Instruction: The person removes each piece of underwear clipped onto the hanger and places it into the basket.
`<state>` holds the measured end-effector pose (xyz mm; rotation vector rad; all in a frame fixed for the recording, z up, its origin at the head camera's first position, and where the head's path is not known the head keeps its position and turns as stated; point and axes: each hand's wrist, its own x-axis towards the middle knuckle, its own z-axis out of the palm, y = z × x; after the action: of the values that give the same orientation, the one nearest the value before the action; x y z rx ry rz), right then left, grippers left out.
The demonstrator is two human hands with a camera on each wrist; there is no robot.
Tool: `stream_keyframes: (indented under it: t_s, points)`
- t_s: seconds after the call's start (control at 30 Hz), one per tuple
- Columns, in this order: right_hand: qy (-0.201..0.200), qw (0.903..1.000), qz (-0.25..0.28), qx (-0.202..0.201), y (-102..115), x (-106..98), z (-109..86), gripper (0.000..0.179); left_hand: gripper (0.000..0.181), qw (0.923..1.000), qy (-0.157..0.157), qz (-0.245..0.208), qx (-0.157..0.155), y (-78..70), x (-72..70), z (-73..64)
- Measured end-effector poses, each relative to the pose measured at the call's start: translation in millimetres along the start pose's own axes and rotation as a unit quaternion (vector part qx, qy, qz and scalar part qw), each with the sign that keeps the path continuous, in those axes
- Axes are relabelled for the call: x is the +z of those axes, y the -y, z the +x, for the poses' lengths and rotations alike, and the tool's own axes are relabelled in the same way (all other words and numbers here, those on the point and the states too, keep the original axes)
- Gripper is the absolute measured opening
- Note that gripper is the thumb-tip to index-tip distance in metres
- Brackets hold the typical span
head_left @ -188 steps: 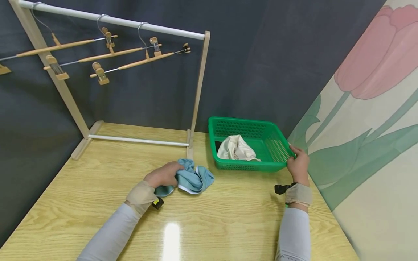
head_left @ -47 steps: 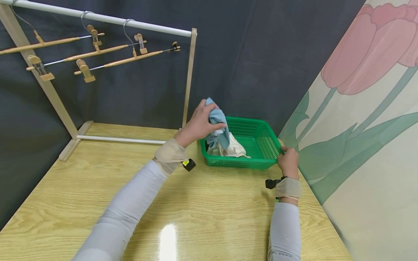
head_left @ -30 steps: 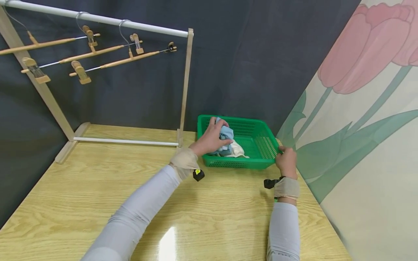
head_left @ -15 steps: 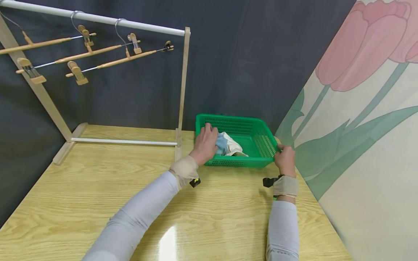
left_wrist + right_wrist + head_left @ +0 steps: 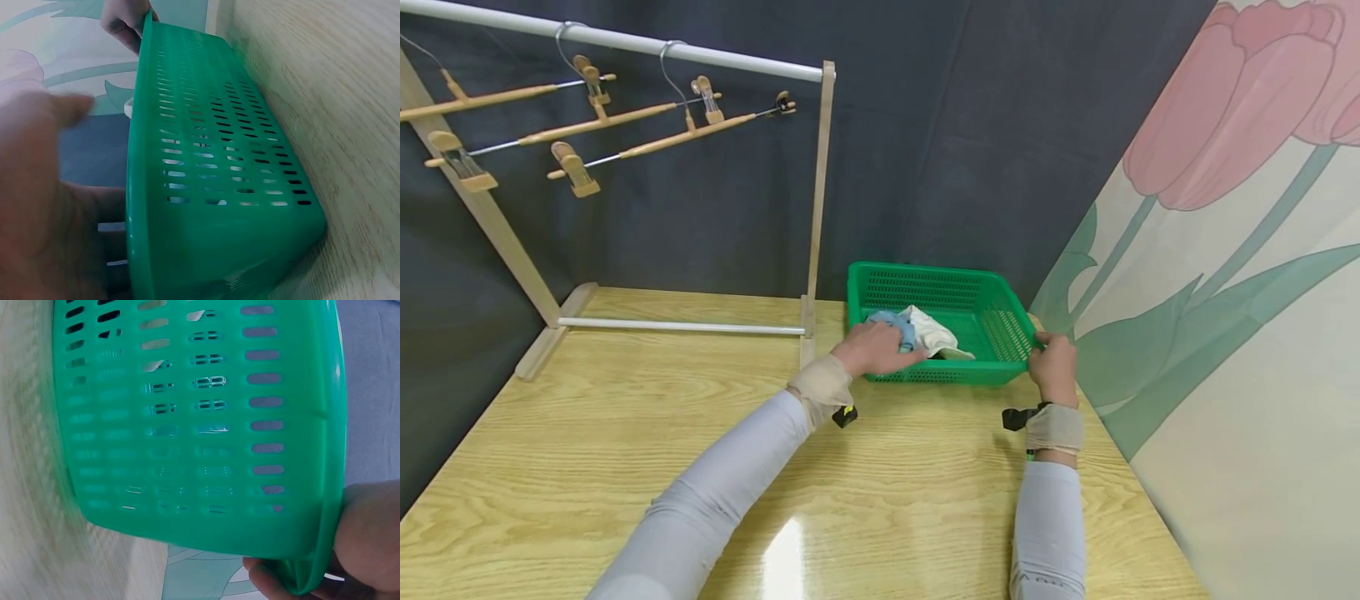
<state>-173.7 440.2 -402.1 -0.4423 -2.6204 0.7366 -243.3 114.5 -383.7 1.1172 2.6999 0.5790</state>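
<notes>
A green perforated plastic basket [image 5: 951, 372] stands on the wooden table in the head view. My left hand [image 5: 874, 348] reaches over the basket's front left rim, its thumb stretched to the right and its fingers spread over a blue cloth [image 5: 889, 318]. A cream-white cloth [image 5: 929, 330] lies crumpled beside the blue one, inside the basket. In the left wrist view the left fingers dip behind the basket wall, so their tips are hidden. My right hand [image 5: 1056, 367] grips the rim at the basket's right front corner; the right wrist view shows fingers curled beneath that rim.
Left of the basket stands a rack with a white top rail [image 5: 722, 60] and wooden legs. Several wooden clip hangers, one clip hanger [image 5: 688, 137] nearest the basket, hang from it. A dark curtain [image 5: 940, 167] backs the table; a tulip-painted wall [image 5: 1225, 275] rises on the right.
The left hand picked the blue cloth up from the table, carried it right and lowered it into the basket. It then loosened, thumb spreading outward. The right hand kept its grip on the rim.
</notes>
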Motion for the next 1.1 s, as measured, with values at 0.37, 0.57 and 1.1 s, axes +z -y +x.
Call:
stream_keyframes:
  t_s: [0.37,0.57,1.1]
  points:
    - [0.005,1.0000,-0.001,-0.008,1.3,2.4,-1.0,0.042,0.057,0.9971,0.073,0.015,-0.017,6.8,0.3,1.9]
    - [0.010,0.9999,0.008,-0.007,0.9,2.9,2.0,0.043,0.049,0.9991,0.041,0.000,0.010,12.2,5.8,4.6]
    - [0.011,0.9999,-0.001,-0.004,-9.3,7.7,0.1,0.044,0.031,0.9817,-0.152,-0.071,0.091,5.5,15.3,-17.1]
